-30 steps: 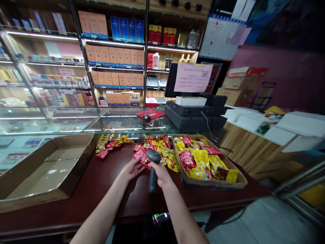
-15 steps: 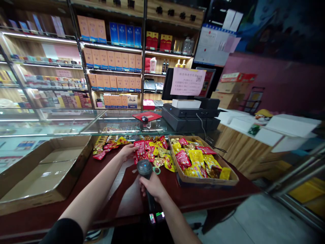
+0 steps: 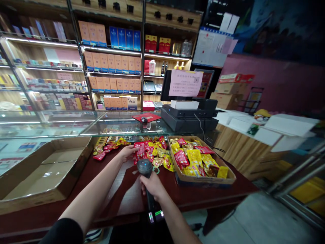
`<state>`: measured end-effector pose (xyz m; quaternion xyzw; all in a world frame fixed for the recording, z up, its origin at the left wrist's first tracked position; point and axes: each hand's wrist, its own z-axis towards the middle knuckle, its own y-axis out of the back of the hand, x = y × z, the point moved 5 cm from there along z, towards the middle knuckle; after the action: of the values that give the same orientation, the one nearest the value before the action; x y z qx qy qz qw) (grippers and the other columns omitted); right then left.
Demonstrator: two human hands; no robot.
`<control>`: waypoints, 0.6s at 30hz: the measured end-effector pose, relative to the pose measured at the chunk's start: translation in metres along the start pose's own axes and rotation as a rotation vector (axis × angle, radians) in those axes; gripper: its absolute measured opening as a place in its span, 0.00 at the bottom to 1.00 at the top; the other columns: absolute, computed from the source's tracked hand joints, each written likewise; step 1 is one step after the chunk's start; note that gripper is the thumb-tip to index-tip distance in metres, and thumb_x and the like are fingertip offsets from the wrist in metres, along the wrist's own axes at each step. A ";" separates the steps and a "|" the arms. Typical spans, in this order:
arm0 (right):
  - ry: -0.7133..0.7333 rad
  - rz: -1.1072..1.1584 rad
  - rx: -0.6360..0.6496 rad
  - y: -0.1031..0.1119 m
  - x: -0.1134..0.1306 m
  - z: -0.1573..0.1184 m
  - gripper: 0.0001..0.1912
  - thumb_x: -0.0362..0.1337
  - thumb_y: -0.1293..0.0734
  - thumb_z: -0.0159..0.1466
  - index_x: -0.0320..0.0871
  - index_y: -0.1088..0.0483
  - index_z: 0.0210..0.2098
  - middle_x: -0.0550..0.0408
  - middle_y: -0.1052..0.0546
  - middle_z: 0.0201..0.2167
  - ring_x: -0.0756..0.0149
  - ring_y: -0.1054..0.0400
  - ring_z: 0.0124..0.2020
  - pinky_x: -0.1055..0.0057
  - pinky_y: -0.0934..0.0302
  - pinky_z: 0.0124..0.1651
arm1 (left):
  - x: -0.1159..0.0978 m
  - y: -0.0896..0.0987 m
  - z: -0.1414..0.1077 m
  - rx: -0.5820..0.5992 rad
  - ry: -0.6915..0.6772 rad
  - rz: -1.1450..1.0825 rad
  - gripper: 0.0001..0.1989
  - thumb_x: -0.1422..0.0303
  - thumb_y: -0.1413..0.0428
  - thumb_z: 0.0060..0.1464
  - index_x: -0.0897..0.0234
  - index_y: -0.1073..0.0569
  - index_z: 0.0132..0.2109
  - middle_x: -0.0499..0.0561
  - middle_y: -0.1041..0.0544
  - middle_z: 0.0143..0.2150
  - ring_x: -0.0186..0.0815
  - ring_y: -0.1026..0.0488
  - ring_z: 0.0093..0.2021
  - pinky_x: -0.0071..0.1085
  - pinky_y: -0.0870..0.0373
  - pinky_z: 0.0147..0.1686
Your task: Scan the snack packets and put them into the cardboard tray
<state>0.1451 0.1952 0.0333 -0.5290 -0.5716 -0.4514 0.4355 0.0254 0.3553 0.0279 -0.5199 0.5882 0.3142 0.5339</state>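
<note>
My right hand (image 3: 151, 185) is wrapped round the handle of a black barcode scanner (image 3: 144, 167), whose head points away over the dark red table. Closed at the fingertips, my left hand (image 3: 127, 153) grips the edge of a red snack packet (image 3: 139, 151). That packet stands in front of a loose pile of red and yellow snack packets (image 3: 160, 151). Another group of packets (image 3: 104, 146) lies to the left of my left hand. At the right a cardboard tray (image 3: 203, 181) holds many mixed packets. The underside of the gripped packet is hidden.
An empty cardboard tray (image 3: 64, 181) sits at the table's left. Behind the table runs a glass counter (image 3: 119, 121) with a mouse (image 3: 144, 120) on a red mat. A black till (image 3: 188, 118) with a monitor stands back right. Stocked shelves line the wall.
The view has shifted very slightly. Both hands, the scanner and the red packet stay almost where they were.
</note>
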 end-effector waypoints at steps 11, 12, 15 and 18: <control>0.015 0.024 0.005 0.000 0.004 -0.004 0.02 0.33 0.39 0.49 0.41 0.36 0.23 0.63 0.37 0.10 0.73 0.43 0.10 0.76 0.47 0.13 | 0.002 0.003 0.004 -0.004 -0.001 0.027 0.14 0.65 0.35 0.39 0.65 0.26 0.34 0.52 0.24 0.29 0.32 0.29 0.26 0.27 0.32 0.25; 0.014 0.028 0.006 0.001 0.005 -0.006 0.02 0.33 0.39 0.49 0.41 0.36 0.24 0.63 0.37 0.10 0.73 0.43 0.10 0.76 0.47 0.13 | 0.002 0.003 0.004 -0.009 0.005 0.027 0.15 0.65 0.35 0.39 0.65 0.26 0.35 0.52 0.24 0.29 0.33 0.28 0.27 0.29 0.31 0.27; 0.003 0.036 0.005 0.001 0.005 -0.008 0.03 0.33 0.38 0.49 0.40 0.34 0.24 0.62 0.36 0.10 0.73 0.43 0.10 0.76 0.47 0.13 | 0.002 0.002 0.005 -0.009 0.008 0.034 0.16 0.63 0.35 0.38 0.65 0.25 0.36 0.54 0.23 0.31 0.36 0.27 0.29 0.31 0.30 0.30; -0.006 0.059 0.014 0.002 0.001 -0.006 0.05 0.35 0.37 0.49 0.39 0.33 0.24 0.60 0.34 0.12 0.72 0.42 0.11 0.76 0.47 0.14 | 0.001 0.001 0.003 0.000 0.014 0.023 0.17 0.64 0.35 0.39 0.66 0.25 0.37 0.55 0.22 0.32 0.37 0.26 0.29 0.32 0.30 0.30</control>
<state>0.1471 0.1899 0.0360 -0.5439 -0.5604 -0.4326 0.4505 0.0258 0.3577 0.0260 -0.5152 0.5977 0.3166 0.5264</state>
